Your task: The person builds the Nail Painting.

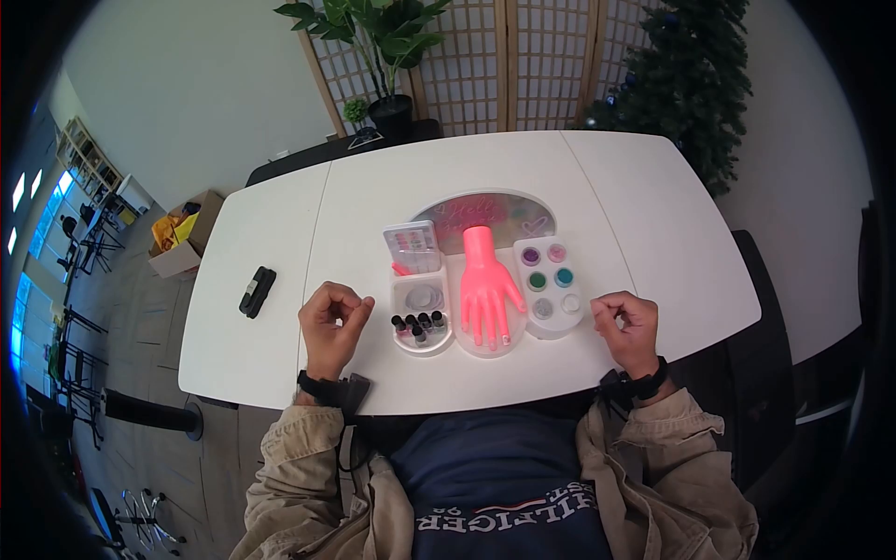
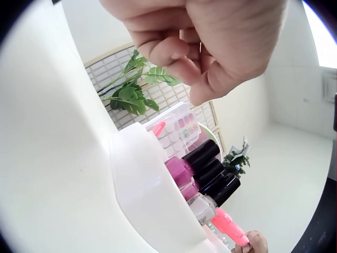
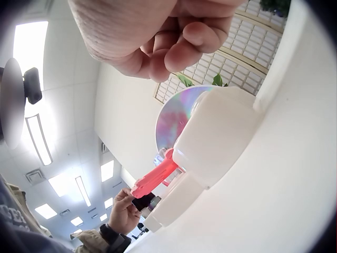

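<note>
My left hand [image 1: 332, 327], fingers loosely curled and holding nothing, is left of a white tray [image 1: 425, 349] of black-capped polish bottles. On the other side, my right hand [image 1: 630, 329] is also empty and loosely curled, beside a white holder [image 1: 557, 328] with several small colored pots. Between these stands a pink model hand [image 1: 483, 287], fingers toward me, on a round base. The left wrist view shows curled fingers [image 2: 181, 58] above the bottles [image 2: 202, 155]; in the right wrist view curled fingers [image 3: 184, 52] are above the white holder [image 3: 221, 132].
A rounded panel [image 1: 509, 207] stands behind the model hand, and a lidded palette [image 1: 413, 246] is at the tray's back. A black object [image 1: 258, 292] lies on the white table [image 1: 224, 345] at the left. Beyond the table are a potted plant [image 1: 390, 114] and a cardboard box [image 1: 192, 245].
</note>
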A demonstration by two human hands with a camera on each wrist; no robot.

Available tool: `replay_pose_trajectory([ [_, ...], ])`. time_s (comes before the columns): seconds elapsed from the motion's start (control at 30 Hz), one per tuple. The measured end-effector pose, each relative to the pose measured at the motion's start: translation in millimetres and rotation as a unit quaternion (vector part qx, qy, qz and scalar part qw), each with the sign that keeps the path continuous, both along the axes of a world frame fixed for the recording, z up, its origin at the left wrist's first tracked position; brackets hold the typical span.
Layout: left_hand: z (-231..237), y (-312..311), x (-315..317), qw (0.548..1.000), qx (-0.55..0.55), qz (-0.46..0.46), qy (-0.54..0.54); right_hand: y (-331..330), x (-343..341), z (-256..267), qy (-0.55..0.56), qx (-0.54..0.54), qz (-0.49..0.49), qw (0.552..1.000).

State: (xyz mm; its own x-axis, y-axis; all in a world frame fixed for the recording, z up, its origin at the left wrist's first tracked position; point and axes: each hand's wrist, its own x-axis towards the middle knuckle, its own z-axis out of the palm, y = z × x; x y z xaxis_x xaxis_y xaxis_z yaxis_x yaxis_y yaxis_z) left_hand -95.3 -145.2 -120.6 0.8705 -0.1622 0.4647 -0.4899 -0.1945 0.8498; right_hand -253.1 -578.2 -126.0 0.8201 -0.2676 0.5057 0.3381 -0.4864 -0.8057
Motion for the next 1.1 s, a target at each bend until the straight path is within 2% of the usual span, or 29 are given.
replay_pose_trajectory([
  [0.13,15,6,3,0.999,-0.024,0.012,-0.046,-1,0,-1,-0.002,0.001,0.004,1.000],
  [0.3,47,53,24,0.998,-0.035,0.052,0.003,-1,2,-2,-0.007,-0.002,0.000,1.000],
  [0.4,51,95,41,0.995,-0.019,0.100,0.008,0,1,1,-0.007,-0.002,0.000,1.000],
  [0.47,58,115,47,0.985,0.060,0.155,0.040,1,1,1,-0.006,0.002,0.002,1.000],
  [0.57,54,136,59,0.943,0.210,0.246,0.074,1,1,0,-0.006,0.004,0.003,1.000],
  [0.67,28,161,78,0.901,0.332,0.274,0.052,1,1,-1,-0.004,0.000,0.002,1.000],
  [0.8,18,169,89,0.878,0.378,0.276,0.098,-3,1,-1,-0.003,-0.026,0.008,1.000],
  [0.9,27,161,91,0.854,0.418,0.250,0.182,-1,2,-2,-0.003,-0.011,0.008,1.000],
  [1.0,8,176,103,0.835,0.477,0.251,0.107,0,2,0,-0.005,-0.002,0.007,1.000],
  [1.1,-6,182,117,0.824,0.476,0.296,0.078,1,2,0,-0.007,-0.004,0.006,1.000],
])
